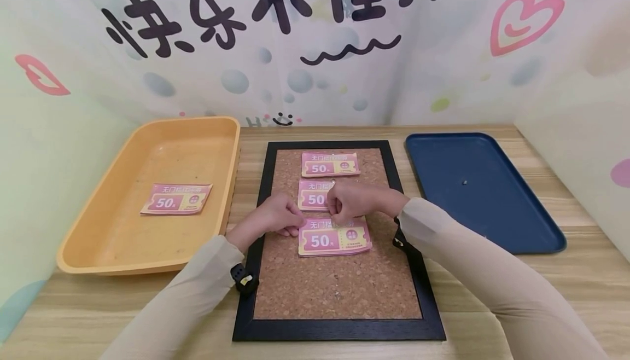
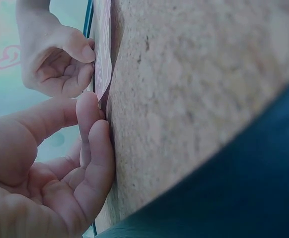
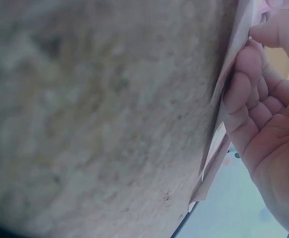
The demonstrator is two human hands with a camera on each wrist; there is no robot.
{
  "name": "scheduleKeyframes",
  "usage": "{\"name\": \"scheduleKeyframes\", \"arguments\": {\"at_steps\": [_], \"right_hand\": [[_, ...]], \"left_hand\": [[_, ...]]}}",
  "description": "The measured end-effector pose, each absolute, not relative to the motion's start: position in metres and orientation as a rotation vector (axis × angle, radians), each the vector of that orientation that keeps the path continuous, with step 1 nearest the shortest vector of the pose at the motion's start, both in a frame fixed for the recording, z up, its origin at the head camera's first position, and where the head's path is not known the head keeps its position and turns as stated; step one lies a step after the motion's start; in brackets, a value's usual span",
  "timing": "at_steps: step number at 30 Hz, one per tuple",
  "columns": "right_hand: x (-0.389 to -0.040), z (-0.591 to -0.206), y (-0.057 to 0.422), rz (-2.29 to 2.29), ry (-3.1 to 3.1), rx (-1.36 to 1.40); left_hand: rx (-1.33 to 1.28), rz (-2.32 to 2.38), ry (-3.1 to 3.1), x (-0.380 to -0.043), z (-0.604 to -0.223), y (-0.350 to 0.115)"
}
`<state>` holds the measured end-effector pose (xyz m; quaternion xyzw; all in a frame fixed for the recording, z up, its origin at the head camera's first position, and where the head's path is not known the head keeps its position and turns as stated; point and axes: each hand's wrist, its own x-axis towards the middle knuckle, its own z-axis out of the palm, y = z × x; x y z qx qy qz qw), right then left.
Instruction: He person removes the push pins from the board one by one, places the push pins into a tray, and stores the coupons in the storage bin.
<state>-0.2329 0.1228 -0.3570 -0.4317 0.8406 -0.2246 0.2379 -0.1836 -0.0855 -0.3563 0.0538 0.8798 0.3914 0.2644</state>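
Note:
On a black-framed corkboard (image 1: 339, 294), three pink and yellow paper coupons marked 50 lie one above another. My left hand (image 1: 275, 215) pinches the upper left corner of the lowest coupon (image 1: 320, 241); the left wrist view shows the thumb and fingertips (image 2: 88, 106) meeting there. With curled fingers, my right hand (image 1: 356, 201) is at that coupon's top edge, thumb against forefinger on a tiny thing that looks like a pushpin, mostly hidden. The right hand partly covers the middle coupon (image 1: 312, 196). The top coupon (image 1: 327, 166) lies above it.
To the left stands an orange tray (image 1: 110, 185) with another coupon (image 1: 177, 199) in it. A blue tray (image 1: 487, 201) at the right holds a tiny object (image 1: 464, 183), too small to make out. A printed cloth (image 1: 320, 92) hangs behind the wooden table (image 1: 541, 294).

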Motion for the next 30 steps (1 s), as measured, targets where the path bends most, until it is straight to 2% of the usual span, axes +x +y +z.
{"name": "scheduleKeyframes", "arguments": {"at_steps": [30], "right_hand": [[-0.2346, -0.3548, 0.1240, -0.673, 2.252, -1.111]], "left_hand": [[0.128, 1.075, 2.382, -0.1831, -0.3564, -0.0866]]}}
